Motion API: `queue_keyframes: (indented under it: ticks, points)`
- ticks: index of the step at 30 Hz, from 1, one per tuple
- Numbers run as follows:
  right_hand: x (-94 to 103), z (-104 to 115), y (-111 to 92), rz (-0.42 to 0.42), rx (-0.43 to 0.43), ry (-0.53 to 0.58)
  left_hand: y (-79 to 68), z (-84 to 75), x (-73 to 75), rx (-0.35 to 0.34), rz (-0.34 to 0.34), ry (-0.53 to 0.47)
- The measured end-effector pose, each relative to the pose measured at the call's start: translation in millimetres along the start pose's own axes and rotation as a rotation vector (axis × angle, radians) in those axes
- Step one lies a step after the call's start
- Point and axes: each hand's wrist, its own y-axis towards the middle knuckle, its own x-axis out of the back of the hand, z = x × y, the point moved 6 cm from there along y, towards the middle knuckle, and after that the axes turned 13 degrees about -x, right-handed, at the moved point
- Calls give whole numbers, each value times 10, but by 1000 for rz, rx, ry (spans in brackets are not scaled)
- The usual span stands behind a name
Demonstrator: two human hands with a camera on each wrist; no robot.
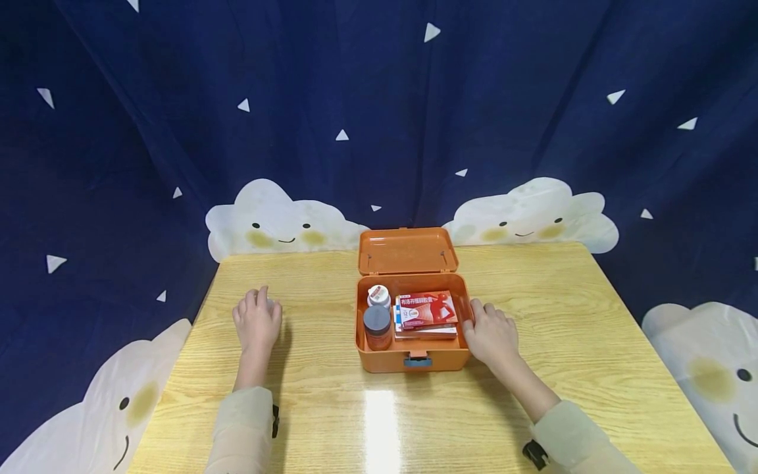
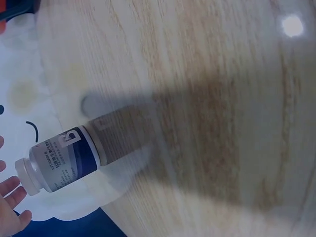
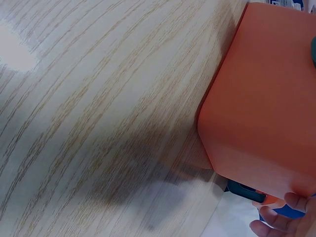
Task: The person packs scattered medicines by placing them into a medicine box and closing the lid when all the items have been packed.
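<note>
On the left part of the table, my left hand (image 1: 258, 319) is right at a small white bottle with a grey and navy label (image 2: 64, 160). In the left wrist view its fingertips lie beside the white cap (image 2: 27, 177), with the thumb apart from it; in the head view the hand mostly hides the bottle. My right hand (image 1: 491, 332) rests against the right rim of an orange box (image 1: 441, 361), whose lid (image 1: 408, 253) stands open. Inside are a red medicine box (image 1: 426, 308) atop other flat packs, a white-capped bottle (image 1: 379, 296) and a dark-lidded jar (image 1: 377, 320).
Both hands are over a light wood-grain table (image 1: 320, 421). A dark blue curtain (image 1: 391, 99) with white triangles and smiling clouds hangs behind and beside it. The box has a blue-grey latch (image 1: 418, 361) at its front.
</note>
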Motion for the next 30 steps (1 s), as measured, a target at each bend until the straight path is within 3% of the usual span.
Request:
queue_keyframes:
  ticks: [10,30]
  points:
    - [-11,1,5,11,-6,-1,-33,60,-30,3,-40,-8]
    - [-7,-2,4,0,-5,8,-23,183,-98,36,-41,-37]
